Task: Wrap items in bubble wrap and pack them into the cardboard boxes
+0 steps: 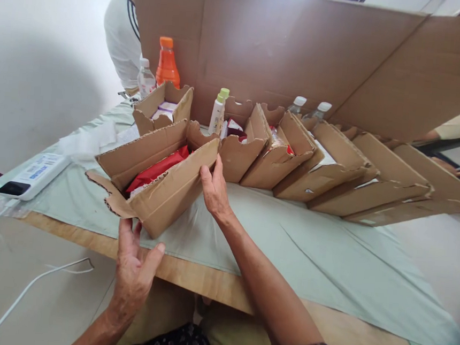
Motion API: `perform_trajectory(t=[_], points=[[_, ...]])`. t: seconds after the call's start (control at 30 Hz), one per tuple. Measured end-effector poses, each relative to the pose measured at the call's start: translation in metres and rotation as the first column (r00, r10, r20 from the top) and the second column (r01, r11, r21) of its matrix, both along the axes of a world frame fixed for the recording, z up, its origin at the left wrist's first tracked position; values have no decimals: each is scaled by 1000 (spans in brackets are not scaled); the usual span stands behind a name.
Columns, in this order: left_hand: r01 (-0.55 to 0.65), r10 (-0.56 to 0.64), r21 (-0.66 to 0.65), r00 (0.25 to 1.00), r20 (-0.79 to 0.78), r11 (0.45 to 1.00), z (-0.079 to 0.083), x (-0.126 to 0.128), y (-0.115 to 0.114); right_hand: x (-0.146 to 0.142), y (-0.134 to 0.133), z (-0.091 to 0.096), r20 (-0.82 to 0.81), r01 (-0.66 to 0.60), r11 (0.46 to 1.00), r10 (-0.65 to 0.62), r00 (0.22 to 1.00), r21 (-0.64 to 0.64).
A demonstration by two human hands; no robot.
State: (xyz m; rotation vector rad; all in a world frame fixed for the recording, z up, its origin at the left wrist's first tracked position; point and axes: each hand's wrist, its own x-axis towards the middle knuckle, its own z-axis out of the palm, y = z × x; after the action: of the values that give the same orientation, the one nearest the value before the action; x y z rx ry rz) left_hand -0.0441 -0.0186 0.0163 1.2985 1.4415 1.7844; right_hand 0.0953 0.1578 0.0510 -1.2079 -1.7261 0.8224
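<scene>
An open-topped cardboard box (pixel 171 199) stands at an angle on the left part of the table, close to its front edge. Inside it lies a red packet (pixel 160 169), with something white partly hidden below. My left hand (pixel 135 263) is at the box's near end, its fingers up against the cardboard under the torn front flap and its thumb held out to the side. At the far right corner, my right hand (pixel 214 190) grips the box, thumb on the side wall and fingers round the back end.
Several cardboard boxes (pixel 336 155) line up to the right, before a tall cardboard panel (pixel 280 53). An orange bottle (pixel 168 65) and a smaller box (pixel 161 107) stand behind. A white device (pixel 34 174) with a cable lies left on the green cloth (pixel 257 228). Another person's sleeve (pixel 123 34) shows behind.
</scene>
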Motion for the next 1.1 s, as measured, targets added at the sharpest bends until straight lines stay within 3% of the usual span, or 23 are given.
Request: perform_trajectory(t=[0.37,0.47,0.6,0.73,0.9,1.1], points=[[23,-24,-43,999,-34,999,-6,20,-7,-16,6,-3,105,118,992,-121,987,32],[66,-69,-64,997,-38,996,-9,26,-9,-17,1,-19,120,134,989,-141,983,68],[72,-77,-84,995,-67,994,-12,26,-3,-19,-6,-52,-51,184,977,-180,982,104],[68,-75,-91,994,-78,994,-10,23,11,-19,-4,-76,-139,235,967,-221,965,94],[101,-108,-99,992,-67,990,-5,33,35,-13,8,-86,-262,291,956,-270,927,46],[156,-166,-132,984,-69,979,2,58,92,-7,19,-95,-360,346,938,-334,871,-34]])
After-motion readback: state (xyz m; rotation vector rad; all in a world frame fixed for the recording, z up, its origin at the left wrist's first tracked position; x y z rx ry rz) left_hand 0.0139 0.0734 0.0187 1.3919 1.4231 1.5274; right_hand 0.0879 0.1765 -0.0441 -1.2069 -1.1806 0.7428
